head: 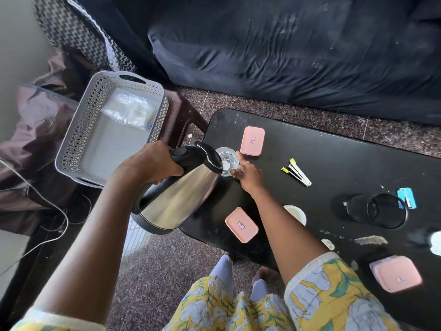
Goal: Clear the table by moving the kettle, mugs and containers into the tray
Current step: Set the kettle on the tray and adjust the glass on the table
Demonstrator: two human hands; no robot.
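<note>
My left hand (152, 163) grips the black handle of a steel kettle (181, 197), held tilted in the air over the left end of the black table (334, 163). A clear glass (228, 160) stands just behind the kettle's lid, and my right hand (247, 174) holds its right side with curled fingers. Three pink-lidded containers lie on the table: one (252, 143) beside the glass, one (241, 225) near the front edge, one (396, 273) at the front right. The grey perforated tray (71, 144) sits to the left with a clear plastic bag inside.
A black mesh cup (377, 210) lies on its side at the right, next to a blue object (406, 198). A stapler (298, 172) lies mid-table. A white cup (296, 213) shows behind my right forearm. A dark sofa (286, 56) runs behind; cables trail at left.
</note>
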